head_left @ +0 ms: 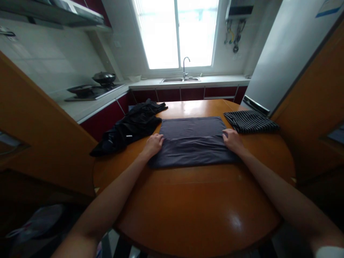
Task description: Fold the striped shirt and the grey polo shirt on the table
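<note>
A grey-purple cloth garment (pixel 192 152) lies on the wooden table (pixel 199 208), with its near part folded over so that an edge runs across its middle. My left hand (pixel 154 144) pinches that edge at the left side, fingers closed on the fabric. At the right end of the same edge, my right hand (pixel 232 140) grips the cloth between thumb and fingers. The fabric lies mostly flat, with a few creases in the nearer layer. What kind of garment it is cannot be told.
Left of the cloth lies a crumpled black garment (pixel 131 123) with a small white tag. A folded black-and-white striped cloth (pixel 250 121) rests at the right. Beyond the table are a counter with a sink (pixel 172 80), a stove with a lidded pan (pixel 104 78), and a fridge (pixel 279 50).
</note>
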A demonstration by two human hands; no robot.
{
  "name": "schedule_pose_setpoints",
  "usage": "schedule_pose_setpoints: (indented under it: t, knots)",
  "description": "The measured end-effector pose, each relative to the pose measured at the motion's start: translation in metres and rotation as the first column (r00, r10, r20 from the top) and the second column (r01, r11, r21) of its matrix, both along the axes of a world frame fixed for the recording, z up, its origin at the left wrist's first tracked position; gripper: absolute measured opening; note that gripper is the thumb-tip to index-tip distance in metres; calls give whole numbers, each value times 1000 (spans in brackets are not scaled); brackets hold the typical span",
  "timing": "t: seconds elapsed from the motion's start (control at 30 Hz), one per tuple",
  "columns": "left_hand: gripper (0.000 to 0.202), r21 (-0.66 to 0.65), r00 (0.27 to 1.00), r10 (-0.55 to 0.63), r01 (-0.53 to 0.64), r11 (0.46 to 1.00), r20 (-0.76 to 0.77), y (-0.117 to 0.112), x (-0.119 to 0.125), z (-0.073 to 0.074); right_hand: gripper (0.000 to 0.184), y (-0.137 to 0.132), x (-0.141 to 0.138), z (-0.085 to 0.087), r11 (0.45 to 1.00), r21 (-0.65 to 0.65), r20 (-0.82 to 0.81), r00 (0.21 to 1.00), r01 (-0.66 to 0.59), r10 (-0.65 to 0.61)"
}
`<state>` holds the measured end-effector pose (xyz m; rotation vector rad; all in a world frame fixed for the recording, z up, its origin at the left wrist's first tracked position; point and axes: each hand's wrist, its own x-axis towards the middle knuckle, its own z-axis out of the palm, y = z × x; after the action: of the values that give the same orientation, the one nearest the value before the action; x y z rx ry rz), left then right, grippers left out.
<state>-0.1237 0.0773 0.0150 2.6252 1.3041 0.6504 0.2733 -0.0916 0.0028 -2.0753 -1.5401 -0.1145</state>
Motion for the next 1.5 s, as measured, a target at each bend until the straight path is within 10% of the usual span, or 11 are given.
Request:
schedule_pose_setpoints:
  t: [0.23, 0.77, 1.27, 1.5]
  knots:
    - [32, -233, 984, -17, 59, 971, 177, 38, -15, -7, 29, 14, 44, -7, 997, -52, -188, 981, -58, 47]
    - [32, -247, 946, -128, 205, 947, 298, 43, -14, -10, 16, 28, 62, -10, 978, 10, -214, 955, -207, 204]
    - [22, -170, 942, 45, 13, 985, 332, 41, -1, -25, 14, 29, 59, -13, 986, 123, -189, 973, -113, 135]
    - [15, -104, 965, 110, -88, 991, 239, 43, -2, -21, 13, 26, 53, -6, 995, -65, -125, 990, -75, 66]
